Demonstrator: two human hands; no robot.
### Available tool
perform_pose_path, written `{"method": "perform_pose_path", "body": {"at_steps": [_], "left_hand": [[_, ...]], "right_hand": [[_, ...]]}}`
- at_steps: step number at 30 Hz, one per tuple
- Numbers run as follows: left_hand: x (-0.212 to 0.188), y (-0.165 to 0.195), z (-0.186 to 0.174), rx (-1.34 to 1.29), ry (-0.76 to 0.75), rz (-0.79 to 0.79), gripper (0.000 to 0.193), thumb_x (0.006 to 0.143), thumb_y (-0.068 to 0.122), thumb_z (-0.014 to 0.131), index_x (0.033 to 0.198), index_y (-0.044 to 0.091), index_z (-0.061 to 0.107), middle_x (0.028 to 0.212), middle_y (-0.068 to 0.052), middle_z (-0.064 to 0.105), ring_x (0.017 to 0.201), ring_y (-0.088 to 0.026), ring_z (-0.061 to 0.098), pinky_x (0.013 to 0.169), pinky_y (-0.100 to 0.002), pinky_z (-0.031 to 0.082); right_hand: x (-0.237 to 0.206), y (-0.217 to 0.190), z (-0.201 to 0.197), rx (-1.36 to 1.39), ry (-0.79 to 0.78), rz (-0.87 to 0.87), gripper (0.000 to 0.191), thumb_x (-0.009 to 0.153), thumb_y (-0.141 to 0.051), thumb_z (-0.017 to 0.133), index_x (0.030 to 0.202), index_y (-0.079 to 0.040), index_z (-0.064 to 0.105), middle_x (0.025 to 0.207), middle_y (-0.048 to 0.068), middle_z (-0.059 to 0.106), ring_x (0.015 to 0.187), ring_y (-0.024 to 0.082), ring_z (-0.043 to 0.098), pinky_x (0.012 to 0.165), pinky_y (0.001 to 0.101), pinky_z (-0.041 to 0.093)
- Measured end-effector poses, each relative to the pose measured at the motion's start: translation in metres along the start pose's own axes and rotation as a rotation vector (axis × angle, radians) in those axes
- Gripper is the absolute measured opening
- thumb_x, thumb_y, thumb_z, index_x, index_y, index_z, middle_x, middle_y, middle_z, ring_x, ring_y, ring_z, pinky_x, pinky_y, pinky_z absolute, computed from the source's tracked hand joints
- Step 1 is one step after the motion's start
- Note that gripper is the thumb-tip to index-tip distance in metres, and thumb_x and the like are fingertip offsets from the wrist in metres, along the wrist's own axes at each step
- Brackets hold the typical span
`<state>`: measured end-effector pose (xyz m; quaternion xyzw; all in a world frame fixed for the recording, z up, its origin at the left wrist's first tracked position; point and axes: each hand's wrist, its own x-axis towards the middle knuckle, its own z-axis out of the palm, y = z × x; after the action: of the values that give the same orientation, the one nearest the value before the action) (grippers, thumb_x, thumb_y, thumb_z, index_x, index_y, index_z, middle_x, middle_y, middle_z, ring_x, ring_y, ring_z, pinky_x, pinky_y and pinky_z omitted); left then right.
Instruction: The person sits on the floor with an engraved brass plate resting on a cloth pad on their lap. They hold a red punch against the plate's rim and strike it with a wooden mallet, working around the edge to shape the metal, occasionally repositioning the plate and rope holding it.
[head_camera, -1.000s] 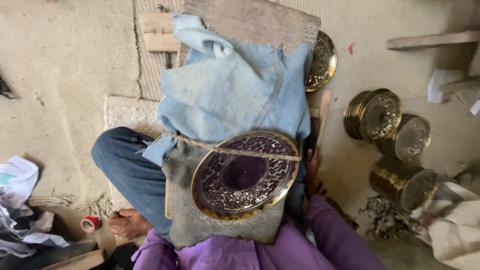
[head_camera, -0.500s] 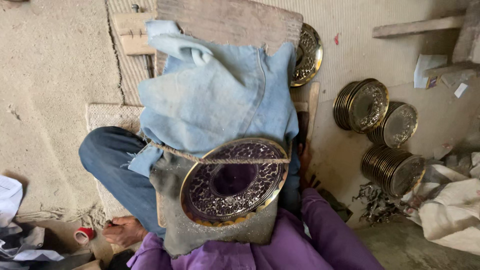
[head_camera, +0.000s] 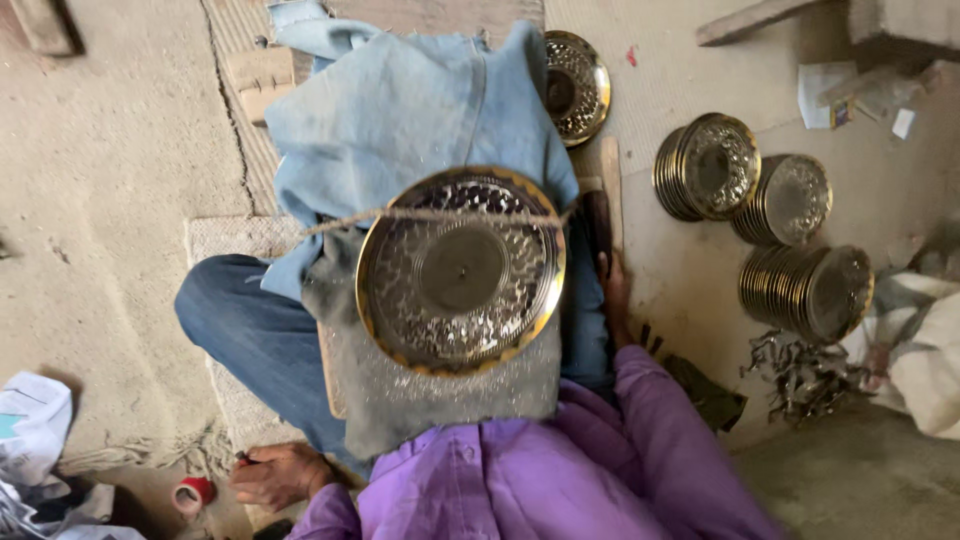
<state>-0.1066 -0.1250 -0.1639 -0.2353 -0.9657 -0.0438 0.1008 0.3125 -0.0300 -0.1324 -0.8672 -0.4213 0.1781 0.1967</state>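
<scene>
A round engraved metal plate (head_camera: 460, 270) with a gold rim rests on a grey cloth (head_camera: 440, 400) over my lap, and a thin cord (head_camera: 420, 214) runs across its top. My left hand (head_camera: 278, 474) lies low at the left by my knee, fingers curled, with a small dark object at its fingertips. My right hand (head_camera: 613, 292) reaches down to the floor right of the plate, next to a dark-headed tool with a wooden handle (head_camera: 603, 205). Its fingers are mostly hidden. Neither hand touches the plate.
A blue cloth (head_camera: 400, 110) covers my legs beyond the plate, with another plate (head_camera: 572, 85) past it. Three stacks of plates (head_camera: 760, 215) lie on the floor at right, with metal scraps (head_camera: 800, 375) near them. A small red cup (head_camera: 195, 492) and crumpled paper (head_camera: 35, 430) are at lower left.
The view has swung, so everything sits lower and further left in frame. The plate's face now looks silvery instead of purple. Both hands stay where they were.
</scene>
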Motion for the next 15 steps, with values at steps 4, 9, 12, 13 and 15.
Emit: {"method": "perform_pose_path", "body": {"at_steps": [4,9,12,13,15], "left_hand": [[0.001,-0.001,-0.005,-0.079,-0.012,0.067,0.032,0.112,0.033,0.052,0.116,0.002,0.055,0.108,-0.02,0.058,0.1,-0.044,0.057,0.072,-0.057,0.047],[0.002,-0.001,-0.01,-0.099,-0.099,0.028,0.032,0.112,0.033,0.053,0.115,0.002,0.053,0.106,-0.02,0.057,0.099,-0.043,0.055,0.069,-0.059,0.045],[0.002,0.0,-0.011,-0.116,-0.091,0.034,0.029,0.11,0.031,0.052,0.111,0.001,0.052,0.106,-0.02,0.056,0.099,-0.044,0.055,0.069,-0.059,0.045],[0.001,0.0,-0.011,-0.127,-0.082,0.044,0.027,0.109,0.028,0.051,0.109,0.001,0.052,0.107,-0.021,0.056,0.1,-0.044,0.055,0.069,-0.058,0.044],[0.0,-0.001,-0.011,-0.144,-0.051,0.059,0.025,0.108,0.026,0.051,0.106,0.0,0.051,0.107,-0.021,0.056,0.101,-0.044,0.055,0.072,-0.058,0.045]], "right_hand": [[-0.01,-0.001,-0.008,0.011,0.015,0.009,0.056,0.112,-0.053,0.043,0.141,-0.007,0.056,0.108,0.022,0.067,0.088,0.035,0.062,0.075,0.0444,0.049],[-0.03,0.011,-0.015,0.081,-0.032,0.121,0.056,0.111,-0.053,0.043,0.138,-0.007,0.059,0.103,0.019,0.066,0.082,0.032,0.059,0.069,0.043,0.047],[-0.034,0.021,-0.016,0.133,-0.055,0.188,0.056,0.111,-0.054,0.043,0.137,-0.007,0.061,0.1,0.017,0.065,0.079,0.03,0.057,0.066,0.0421,0.046],[-0.034,0.025,-0.016,0.149,-0.062,0.204,0.056,0.111,-0.054,0.043,0.136,-0.007,0.061,0.099,0.017,0.065,0.078,0.03,0.057,0.065,0.0419,0.045],[-0.033,0.031,-0.015,0.204,-0.085,0.246,0.056,0.111,-0.054,0.043,0.135,-0.006,0.062,0.097,0.016,0.065,0.076,0.029,0.055,0.063,0.0413,0.044]]}}
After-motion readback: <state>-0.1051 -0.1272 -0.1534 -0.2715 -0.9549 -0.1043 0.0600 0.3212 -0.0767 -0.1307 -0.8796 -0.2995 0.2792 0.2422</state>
